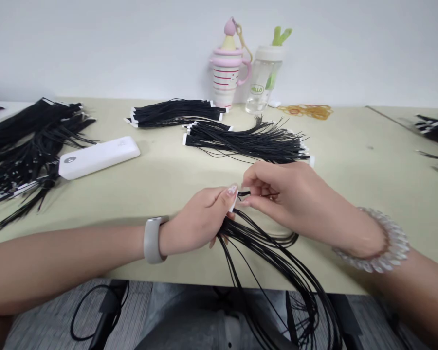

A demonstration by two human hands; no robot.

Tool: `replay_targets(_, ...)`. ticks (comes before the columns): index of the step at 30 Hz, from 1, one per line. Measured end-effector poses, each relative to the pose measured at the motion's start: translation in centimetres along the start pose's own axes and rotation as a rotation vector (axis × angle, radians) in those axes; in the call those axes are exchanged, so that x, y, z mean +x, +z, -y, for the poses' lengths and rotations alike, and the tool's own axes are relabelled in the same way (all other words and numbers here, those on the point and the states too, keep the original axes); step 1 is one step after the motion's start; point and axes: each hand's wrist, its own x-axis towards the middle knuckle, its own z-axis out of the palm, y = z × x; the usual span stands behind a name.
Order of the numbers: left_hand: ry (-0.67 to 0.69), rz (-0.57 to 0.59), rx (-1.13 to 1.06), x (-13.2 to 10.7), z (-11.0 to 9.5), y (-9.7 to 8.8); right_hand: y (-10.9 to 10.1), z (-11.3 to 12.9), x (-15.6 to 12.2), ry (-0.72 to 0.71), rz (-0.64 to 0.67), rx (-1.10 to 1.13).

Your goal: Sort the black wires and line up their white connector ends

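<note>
The left hand [200, 216] grips the connector [233, 201] — presumably to steady it — while the right hand [288, 194] pinches wire [244, 194] just beside it.

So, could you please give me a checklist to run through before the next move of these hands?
1. Left hand holds the white connector: ok, its thumb lies on it.
2. Right hand grips the short wires at the connector: cannot tell; its fingertips are there, but firm contact is unclear.
3. Wires fully seated in the connector: cannot tell; the fingers hide part of it.
4. Long wires all on the table: not ok; they hang over the front edge.
5. Cup and bottle apart from both hands: ok, they stand at the back by the wall.
</note>
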Motion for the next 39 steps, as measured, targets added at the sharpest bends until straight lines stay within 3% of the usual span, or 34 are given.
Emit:
replay_targets(4,0.003,0.058,0.037,0.1,-0.1,0.0,-0.6,0.0,0.0,0.015,0.096,0.041)
replay_targets(8,0.009,0.095,0.086,0.2,-0.2,-0.1,-0.7,0.1,0.0,0.036,0.11,0.021)
replay_targets(13,0.055,0.134,0.132,0.3,-0.1,-0.3,-0.2,0.3,0.0,-0.016,0.038,-0.218)
replay_targets(18,0.077,0.127,0.151,0.4,-0.2,-0.4,0.1,0.5,-0.2,-0.12,0.104,-0.356)
replay_targets(26,-0.02,0.228,0.25,0.5,-0.3,-0.6,-0.3,-0.9,0.2,-0.286,0.192,-0.047)
replay_targets(31,-0.085,0.311,0.229,0.9,-0.5,-1.2,-0.1,-1.3,0.3,-0.314,0.177,0.005)
replay_targets(35,-0.15,0.291,0.149,1.1,-0.5,-1.4,0.4,-1.2,0.4,-0.297,0.157,0.013)
replay_targets(39,-0.175,0.202,0.082,1.1,-0.3,-1.3,0.6,-1.4,0.4,-0.246,0.139,-0.053)
